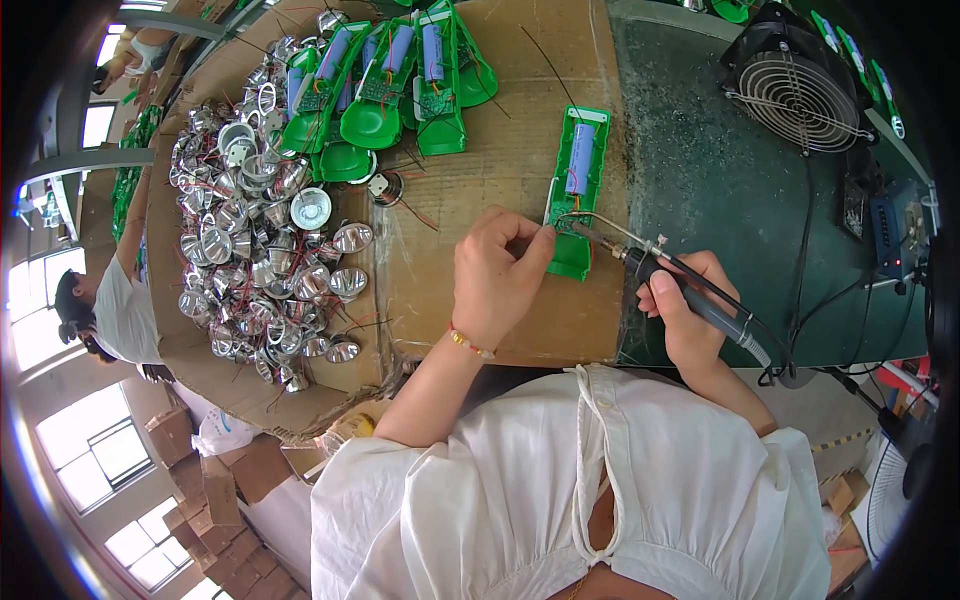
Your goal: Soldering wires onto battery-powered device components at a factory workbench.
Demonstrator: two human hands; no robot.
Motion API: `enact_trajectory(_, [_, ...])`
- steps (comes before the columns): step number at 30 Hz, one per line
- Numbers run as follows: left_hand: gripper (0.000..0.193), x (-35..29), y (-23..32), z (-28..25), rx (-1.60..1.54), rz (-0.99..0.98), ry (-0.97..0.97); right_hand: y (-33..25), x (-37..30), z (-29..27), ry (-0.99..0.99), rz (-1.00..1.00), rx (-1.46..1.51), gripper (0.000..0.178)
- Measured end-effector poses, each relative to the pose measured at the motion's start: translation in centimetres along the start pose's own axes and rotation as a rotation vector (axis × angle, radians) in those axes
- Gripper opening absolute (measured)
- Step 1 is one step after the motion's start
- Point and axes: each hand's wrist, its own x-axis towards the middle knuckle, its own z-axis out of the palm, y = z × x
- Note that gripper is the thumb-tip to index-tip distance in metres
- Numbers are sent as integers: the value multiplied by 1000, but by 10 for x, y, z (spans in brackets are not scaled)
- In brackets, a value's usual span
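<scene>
My right hand [692, 305] grips the grey and black handle of a soldering iron [715, 318], which has a thin feed tube alongside. Its tip meets the small circuit board in a green plastic housing [571, 262]. A blue cylindrical battery [581, 158] lies in the upper part of that housing, and a dark wire sticks out beyond its far end. At the housing's left edge, my left hand [500, 262] is closed, thumb and forefinger pinched near the board. What they pinch is too small to make out.
A cardboard box at left holds a heap of silver reflector cups [260, 230] with wires. Several more green housings [400, 80] with batteries lie at the back. A fan [795, 95] and a blue electrical box [888, 235] with cables stand at right. Another person [120, 310] is at far left.
</scene>
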Motion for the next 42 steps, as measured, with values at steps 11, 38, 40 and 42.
enact_trajectory(11, [14,1,1,0,-7,-22,5,0,-3,-8,44,-75,78,16])
enact_trajectory(38, [17,225,108,30,493,324,-240,5,32,-52,251,39,100,11])
enact_trajectory(40, [18,285,111,44,560,338,-206,4,32,-47,251,76,155,12])
enact_trajectory(42, [19,336,110,71,596,311,-170,4,32,-50,253,128,101,12])
